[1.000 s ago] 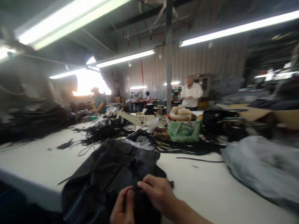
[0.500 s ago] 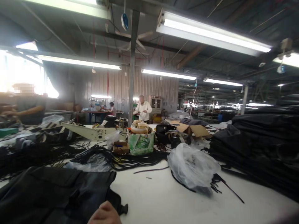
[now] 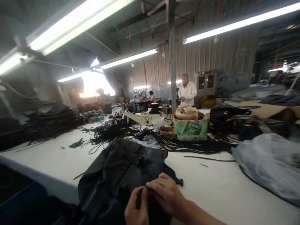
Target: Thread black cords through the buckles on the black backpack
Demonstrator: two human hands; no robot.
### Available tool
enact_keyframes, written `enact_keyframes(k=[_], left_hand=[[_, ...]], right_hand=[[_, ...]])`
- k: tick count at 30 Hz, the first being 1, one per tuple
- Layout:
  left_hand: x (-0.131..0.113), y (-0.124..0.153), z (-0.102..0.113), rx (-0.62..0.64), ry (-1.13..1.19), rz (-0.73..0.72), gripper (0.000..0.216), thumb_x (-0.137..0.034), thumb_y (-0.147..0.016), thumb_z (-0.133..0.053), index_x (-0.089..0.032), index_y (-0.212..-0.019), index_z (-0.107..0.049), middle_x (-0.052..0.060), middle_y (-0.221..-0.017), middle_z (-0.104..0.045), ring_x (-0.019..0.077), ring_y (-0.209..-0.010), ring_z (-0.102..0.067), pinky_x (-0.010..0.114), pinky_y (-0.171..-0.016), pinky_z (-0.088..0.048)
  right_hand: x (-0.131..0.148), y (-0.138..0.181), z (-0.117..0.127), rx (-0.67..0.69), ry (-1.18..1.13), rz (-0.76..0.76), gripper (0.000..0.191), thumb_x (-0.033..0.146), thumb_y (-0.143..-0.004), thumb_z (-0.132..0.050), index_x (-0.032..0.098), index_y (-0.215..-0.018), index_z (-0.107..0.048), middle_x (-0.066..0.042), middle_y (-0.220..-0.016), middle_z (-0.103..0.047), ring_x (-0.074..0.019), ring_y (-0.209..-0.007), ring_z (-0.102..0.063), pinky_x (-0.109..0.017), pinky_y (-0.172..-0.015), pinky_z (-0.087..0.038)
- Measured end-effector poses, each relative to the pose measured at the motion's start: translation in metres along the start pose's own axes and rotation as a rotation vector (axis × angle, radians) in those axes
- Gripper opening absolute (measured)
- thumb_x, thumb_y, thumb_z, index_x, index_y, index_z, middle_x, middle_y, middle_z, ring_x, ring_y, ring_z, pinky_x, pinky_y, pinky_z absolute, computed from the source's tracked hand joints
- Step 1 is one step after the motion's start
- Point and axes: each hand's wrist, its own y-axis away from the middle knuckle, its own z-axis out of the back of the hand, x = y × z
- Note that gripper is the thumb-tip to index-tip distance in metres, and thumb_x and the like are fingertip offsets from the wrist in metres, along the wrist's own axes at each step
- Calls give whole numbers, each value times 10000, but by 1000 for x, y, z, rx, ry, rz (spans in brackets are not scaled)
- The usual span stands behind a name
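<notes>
A black fabric bag lies on the white table in front of me, partly over its near edge. Its side-release buckle sticks out at the right. Low over the bag, my left hand is closed, thumb and forefinger pinched on a bit of its dark fabric. My right hand comes in from the lower right, its fingers bent and pressed together at the same spot. The fingertips of both hands almost meet. They cover the exact part of the bag that they grip.
Bundles of black cord run across the table behind the bag. A green-and-white package and a small cardboard box stand beyond. A clear plastic bag lies at right. One person in white stands farther back.
My view has turned left and down, so the scene has shifted right. Both hands are now in sight on the bag; earlier only part of one hand showed at the bottom edge.
</notes>
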Motion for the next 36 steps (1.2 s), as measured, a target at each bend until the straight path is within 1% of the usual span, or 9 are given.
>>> enact_keyframes(k=[3, 4, 8, 12, 17, 22, 28, 32, 36], left_hand=[[3, 5, -5, -101, 37, -2, 599, -797, -742, -880, -247, -979, -856, 85, -905, -827, 301, -856, -796, 334, -767, -667], [4, 6, -7, -99, 38, -9, 580, -777, -752, -887, -247, -986, -856, 80, -914, -827, 289, -855, -794, 314, -758, -659], [-2, 6, 0, 65, 32, -85, 513, -681, -815, -886, -215, -1028, -850, 117, -1006, -832, 299, -910, -799, 338, -816, -674], [-9, 6, 6, 69, -6, -101, 482, -674, -912, -796, -205, -1018, -825, 117, -935, -799, 279, -846, -769, 354, -771, -662], [-10, 10, -3, 19, 32, -37, 512, -708, -861, -838, -214, -993, -810, 48, -778, -731, 201, -653, -663, 281, -602, -558], [-15, 11, -6, -51, 145, 57, 600, -754, -751, -910, -201, -959, -809, -8, -606, -612, 136, -502, -499, 237, -467, -408], [-16, 10, 1, -22, 198, 103, 643, -760, -712, -936, -183, -964, -807, -11, -596, -606, 102, -494, -488, 181, -450, -371], [-17, 14, -3, -81, 249, 126, 630, -732, -715, -953, -184, -983, -795, -20, -588, -597, 89, -489, -467, 170, -452, -351], [-15, 15, -3, -40, 248, 75, 634, -689, -707, -972, -182, -1044, -796, -11, -645, -620, 96, -515, -472, 193, -466, -365]], right_hand=[[4, -1, 4, 16, -31, -10, 220, 198, -1132, -534, 199, -1324, -642, -63, -1043, -835, -205, -852, -762, -407, -866, -488], [4, -1, 3, 19, -35, -13, 217, 199, -1127, -536, 199, -1319, -639, -67, -1053, -832, -208, -861, -759, -405, -859, -495], [3, -1, 2, 22, -58, -9, 194, 205, -1118, -555, 197, -1292, -639, -76, -1080, -820, -208, -880, -746, -384, -801, -509], [0, 0, 2, 25, -39, -18, 234, 189, -1120, -583, 212, -1335, -669, -83, -1102, -799, -216, -920, -714, -378, -813, -528], [1, -1, 4, -15, -20, -21, 240, 176, -1104, -599, 215, -1323, -688, -75, -1050, -764, -223, -885, -660, -390, -803, -525], [4, 1, 1, 25, -47, -19, 253, 181, -1110, -581, 210, -1348, -663, -74, -1065, -764, -224, -933, -679, -393, -832, -520], [7, 1, 0, 15, -13, 12, 231, 176, -1106, -585, 212, -1317, -671, -56, -1016, -779, -222, -903, -689, -453, -944, -490], [9, -3, 2, -22, -46, 0, 221, 206, -1115, -606, 220, -1326, -669, -52, -1021, -796, -217, -912, -698, -432, -926, -483], [9, -1, 0, -41, -90, -16, 235, 227, -1124, -614, 218, -1354, -657, -45, -1007, -802, -199, -870, -715, -424, -928, -482]])
